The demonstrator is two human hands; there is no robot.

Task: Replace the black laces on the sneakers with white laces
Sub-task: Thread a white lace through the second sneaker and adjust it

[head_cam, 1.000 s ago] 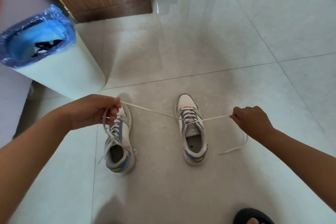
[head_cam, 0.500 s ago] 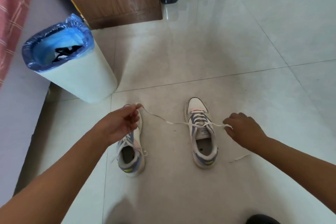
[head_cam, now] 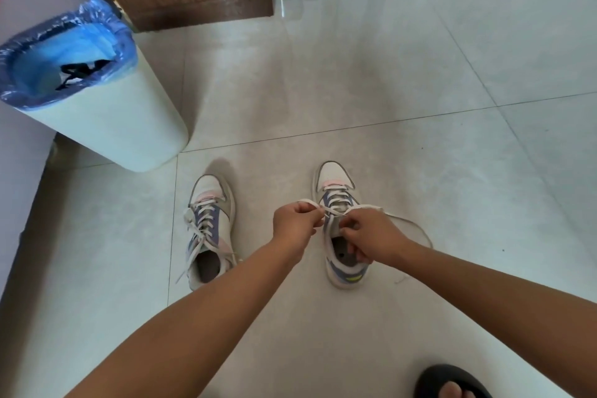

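Step in hand, as judged: tying the white lace [head_cam: 407,223] on the right sneaker [head_cam: 339,226], which stands on the floor tiles [head_cam: 452,171]. One strand is pinched by the left hand [head_cam: 295,224], another by the right hand [head_cam: 371,237]. Next, a bow is needed. The crossing is hidden behind the fingers; black laces [head_cam: 77,71] are seen in the bin [head_cam: 106,119]

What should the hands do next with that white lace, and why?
Probably cross the two ends into a knot: the left hand and right hand each pinch the white lace over the right sneaker, whose eyelets already look threaded.
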